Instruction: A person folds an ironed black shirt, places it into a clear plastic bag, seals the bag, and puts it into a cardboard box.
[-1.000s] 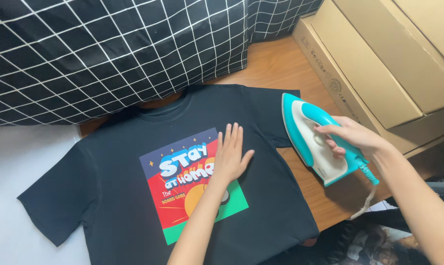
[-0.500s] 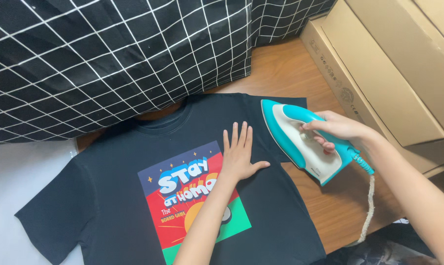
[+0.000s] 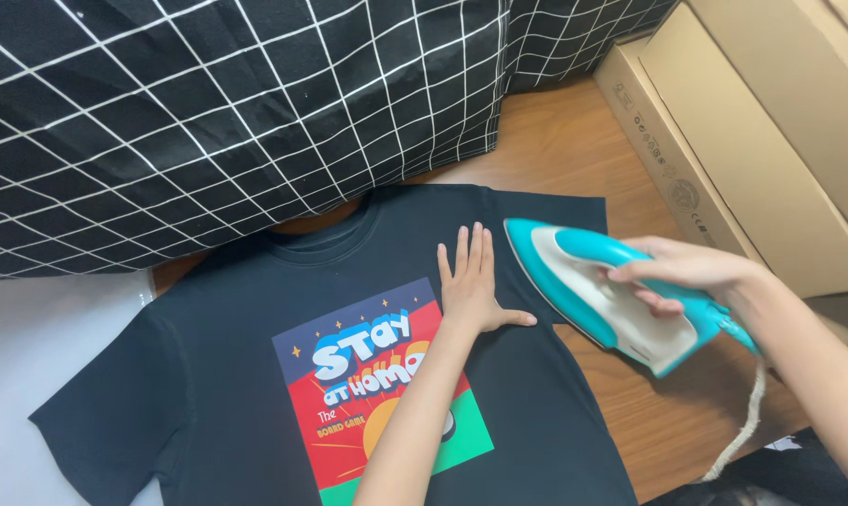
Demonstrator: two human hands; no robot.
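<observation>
Since the earlier frame your iron [image 3: 611, 295] has come further onto the shirt, from the bare wood toward the middle, and your flat hand has stayed in its place on the cloth.

Largest is the black bedding with white grid lines [image 3: 237, 112], which covers the far edge of the wooden surface [image 3: 574, 141]. Cardboard boxes [image 3: 771, 122] stand along the right edge. A white sheet [image 3: 40, 347] lies at the left side.

Your black T-shirt [image 3: 227, 375] is spread flat in the middle of the surface, its collar toward the bedding, with a colourful square print [image 3: 368, 394] on the chest. One sleeve reaches toward the right edge, and the iron's tip is over it.

The turquoise and white iron is just beside your left hand [image 3: 471, 286]; its cord [image 3: 747, 422] hangs down toward the near right corner.

Your right hand [image 3: 691, 272] has its fingers closed around the iron's handle. Your left hand lies with fingers stretched out and together, thumb spread, pressing the shirt next to the print.
</observation>
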